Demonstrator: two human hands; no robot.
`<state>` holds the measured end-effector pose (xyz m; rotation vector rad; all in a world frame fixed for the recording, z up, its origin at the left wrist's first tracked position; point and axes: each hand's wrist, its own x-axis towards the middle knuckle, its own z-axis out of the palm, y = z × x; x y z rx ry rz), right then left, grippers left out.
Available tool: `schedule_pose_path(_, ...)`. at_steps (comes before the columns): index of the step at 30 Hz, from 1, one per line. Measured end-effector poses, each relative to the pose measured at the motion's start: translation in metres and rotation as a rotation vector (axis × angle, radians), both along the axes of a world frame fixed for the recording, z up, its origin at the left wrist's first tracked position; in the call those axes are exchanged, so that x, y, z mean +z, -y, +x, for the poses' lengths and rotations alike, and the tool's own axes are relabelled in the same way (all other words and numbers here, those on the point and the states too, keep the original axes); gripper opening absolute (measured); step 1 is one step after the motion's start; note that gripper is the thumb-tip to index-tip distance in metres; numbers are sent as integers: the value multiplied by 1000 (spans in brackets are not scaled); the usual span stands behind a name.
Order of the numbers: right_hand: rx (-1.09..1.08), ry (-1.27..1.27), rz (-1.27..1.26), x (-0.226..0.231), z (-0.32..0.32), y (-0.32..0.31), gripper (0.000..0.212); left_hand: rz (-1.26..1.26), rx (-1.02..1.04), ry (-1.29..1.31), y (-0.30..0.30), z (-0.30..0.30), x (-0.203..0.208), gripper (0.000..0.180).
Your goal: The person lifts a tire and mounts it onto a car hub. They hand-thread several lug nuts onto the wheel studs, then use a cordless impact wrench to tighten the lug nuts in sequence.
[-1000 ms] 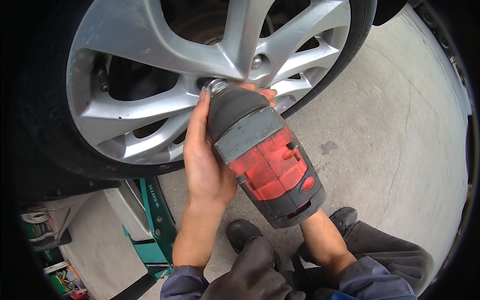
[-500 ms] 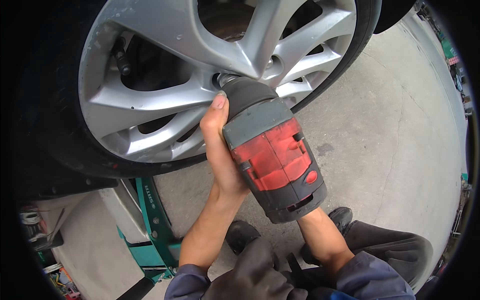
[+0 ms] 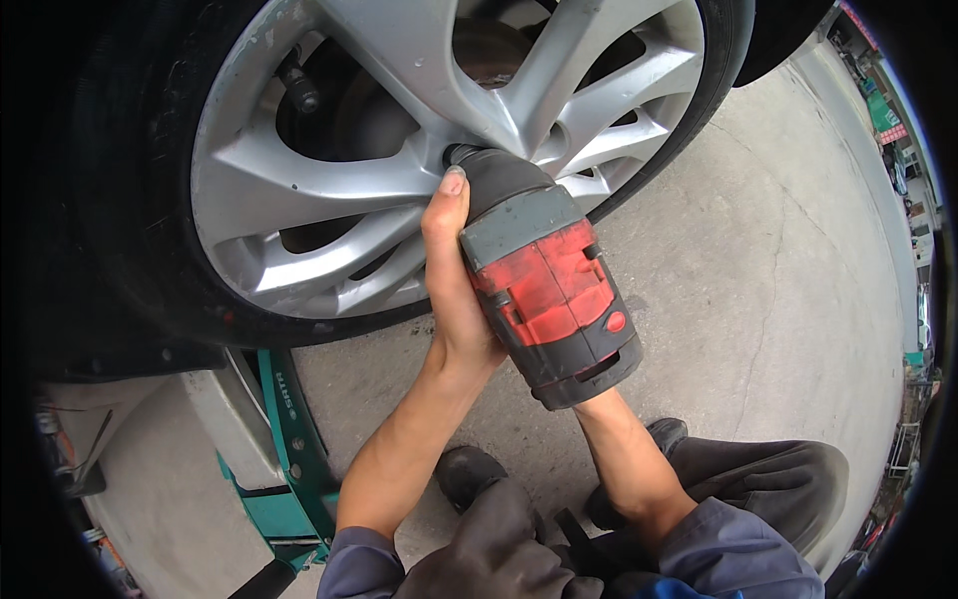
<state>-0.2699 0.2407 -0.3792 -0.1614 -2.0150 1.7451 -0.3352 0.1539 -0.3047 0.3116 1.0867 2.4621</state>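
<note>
A cordless impact wrench (image 3: 544, 285) with a red, grey and black housing points at the silver alloy wheel (image 3: 299, 190). Its nose meets the wheel at a lug hole beside the spokes; the socket end is mostly hidden there. Against the wrench's left side my left hand (image 3: 461, 290) is closed, thumb stretched along the black nose and the other fingers out of sight beneath. My right forearm (image 3: 634, 464) runs up behind the rear of the wrench. The housing hides that hand and its fingers.
A black tyre (image 3: 170, 200) surrounds the wheel. Low on the left stands a green floor jack (image 3: 289, 439), partly under the car. Concrete floor (image 3: 738, 260) stretches to the right, with shelves and clutter along its far rim. My shoes and knees are below.
The impact wrench has come closer to the wheel, and less of its silver socket end shows. The wheel sits slightly further right in the picture. My left hand keeps its hold.
</note>
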Motion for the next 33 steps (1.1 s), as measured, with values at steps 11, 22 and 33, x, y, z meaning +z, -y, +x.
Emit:
schedule_pose_path(11,33,-11,89,16,6,-8,49,47,-65,166,4,-5,-16,66)
schedule_pose_path(22,-19,-43,119,-19,34,6,58,-93,33,259,8,23,2,50)
schedule_pose_path(33,-64,88,-748,-142,59,42,47,-224,-176,398,-13,46,-63,50)
